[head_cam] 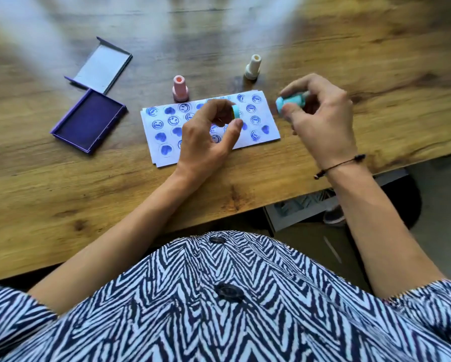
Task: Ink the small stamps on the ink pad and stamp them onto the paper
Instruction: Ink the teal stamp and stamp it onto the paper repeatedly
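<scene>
A white paper (261, 126) covered with several blue smiley and heart prints lies on the wooden table. My left hand (206, 131) hovers over it, pinching a small turquoise cap (235, 111) between thumb and fingers. To the right of the paper my right hand (321, 113) holds a turquoise stamp (289, 102) on its side, its round end pointing left toward the cap. A pink stamp (180, 88) stands upright at the paper's far edge. A white stamp (252, 67) stands upright further back. The open purple ink pad (88, 120) sits left of the paper.
The ink pad's grey lid (100, 67) lies open behind the pad. The table's near edge (219, 212) runs diagonally in front of my body. Below the edge on the right are a box (297, 210) and a dark chair base on the floor.
</scene>
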Tool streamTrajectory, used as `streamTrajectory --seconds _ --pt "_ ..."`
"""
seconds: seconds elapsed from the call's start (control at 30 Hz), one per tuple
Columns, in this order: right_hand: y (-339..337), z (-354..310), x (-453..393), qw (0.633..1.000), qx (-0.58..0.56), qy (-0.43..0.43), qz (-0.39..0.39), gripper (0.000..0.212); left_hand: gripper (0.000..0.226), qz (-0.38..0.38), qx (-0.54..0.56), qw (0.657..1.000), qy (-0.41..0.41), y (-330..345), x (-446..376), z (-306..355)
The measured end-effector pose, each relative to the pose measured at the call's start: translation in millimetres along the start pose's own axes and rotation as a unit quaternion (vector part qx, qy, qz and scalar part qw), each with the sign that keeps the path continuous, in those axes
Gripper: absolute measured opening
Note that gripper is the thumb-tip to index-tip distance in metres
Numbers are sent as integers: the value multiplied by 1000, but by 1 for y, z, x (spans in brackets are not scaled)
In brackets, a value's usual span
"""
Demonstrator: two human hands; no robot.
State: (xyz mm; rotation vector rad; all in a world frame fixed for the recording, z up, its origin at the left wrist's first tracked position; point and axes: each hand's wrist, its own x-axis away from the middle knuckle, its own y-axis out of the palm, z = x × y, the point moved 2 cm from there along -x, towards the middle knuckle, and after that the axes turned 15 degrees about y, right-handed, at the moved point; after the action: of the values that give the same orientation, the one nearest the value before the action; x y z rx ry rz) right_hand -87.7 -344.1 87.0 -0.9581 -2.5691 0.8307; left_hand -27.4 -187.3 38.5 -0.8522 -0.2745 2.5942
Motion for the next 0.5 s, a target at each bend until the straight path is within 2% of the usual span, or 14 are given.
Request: streamTrajectory --seconds 0.13,0.23,0.5 --pt "-5 3 5 992 -112 57 -26 27 19 2 5 1000 5 0 1 1" --pt "2 9 13 978 -174 91 -71 25 19 8 14 1000 -1 0 2 1" --pt "10 16 22 963 -222 129 -82 21 22 10 14 1000 2 -2 3 1"
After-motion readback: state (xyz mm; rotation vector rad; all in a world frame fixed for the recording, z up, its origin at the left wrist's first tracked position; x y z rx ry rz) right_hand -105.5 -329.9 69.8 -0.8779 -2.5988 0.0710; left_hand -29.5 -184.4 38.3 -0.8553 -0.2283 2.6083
